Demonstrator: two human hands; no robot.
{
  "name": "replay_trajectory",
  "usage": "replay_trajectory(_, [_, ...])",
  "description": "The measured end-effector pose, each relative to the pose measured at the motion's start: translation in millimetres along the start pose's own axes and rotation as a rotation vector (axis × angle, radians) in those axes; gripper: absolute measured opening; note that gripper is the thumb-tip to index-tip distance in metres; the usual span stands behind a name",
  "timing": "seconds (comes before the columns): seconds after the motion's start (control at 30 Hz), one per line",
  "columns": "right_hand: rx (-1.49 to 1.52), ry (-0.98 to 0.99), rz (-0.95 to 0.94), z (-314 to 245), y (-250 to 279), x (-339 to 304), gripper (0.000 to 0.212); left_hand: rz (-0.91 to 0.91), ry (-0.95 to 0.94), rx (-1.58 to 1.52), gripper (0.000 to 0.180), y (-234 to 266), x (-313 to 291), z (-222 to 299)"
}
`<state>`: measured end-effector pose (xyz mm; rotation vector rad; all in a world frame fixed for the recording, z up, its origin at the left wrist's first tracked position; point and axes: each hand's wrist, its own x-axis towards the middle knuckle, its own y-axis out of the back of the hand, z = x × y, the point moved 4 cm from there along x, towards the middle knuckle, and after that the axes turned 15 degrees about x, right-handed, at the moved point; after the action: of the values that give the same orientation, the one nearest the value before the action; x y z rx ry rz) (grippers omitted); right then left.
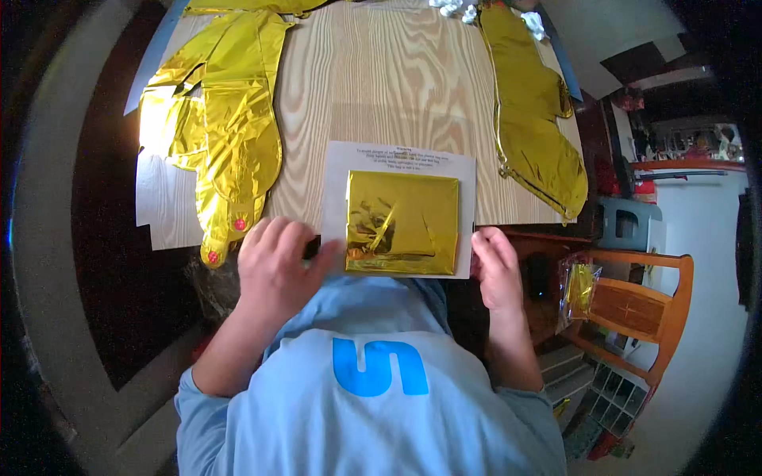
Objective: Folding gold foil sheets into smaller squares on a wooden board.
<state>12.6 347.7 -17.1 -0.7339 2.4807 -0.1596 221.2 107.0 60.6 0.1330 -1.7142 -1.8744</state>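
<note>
A folded gold foil sheet (403, 224) lies square on a pale plastic bag (397, 155) with small dark print along its far end. The bag rests at the table's near edge, in front of my body. My right hand (498, 266) pinches its right edge between thumb and fingers. To its left is my left hand (279, 258), fingers bent at the table edge and thumb held apart. That thumb is slightly blurred and reaches the bag's left edge; whether it presses on it I cannot tell.
Flat gold foil balloons lie on the wooden table (381, 71): one balloon (230, 119) at left, another balloon (528, 111) at right. White crumpled bits (454, 9) sit at the far edge. A wooden chair (635, 309) with a gold packet (582, 289) stands at right.
</note>
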Motion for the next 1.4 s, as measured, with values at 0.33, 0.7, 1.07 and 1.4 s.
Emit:
replay_trajectory(0.33, [0.432, -0.231, -0.197, 56.9, -78.0, -46.7, 0.038, -0.066, -0.648, 0.039, 0.021, -39.7, 47.5, 54.7])
replay_trajectory(0.7, [0.428, -0.126, -0.117, 60.4, -79.5, -35.3, 0.029, -0.111, -0.67, 0.062, 0.024, -38.8, 52.2, 47.0])
replay_trajectory(1.07, [0.497, -0.167, -0.08, 58.5, -81.6, -30.5, 0.03, 0.077, -0.424, 0.035, 0.031, -6.7, 51.2, 17.8])
replay_trajectory(1.4, [0.635, -0.293, -0.218, 43.7, -81.2, -43.3, 0.023, -0.049, 0.473, -1.246, 0.061, -43.9, -53.8, 11.8])
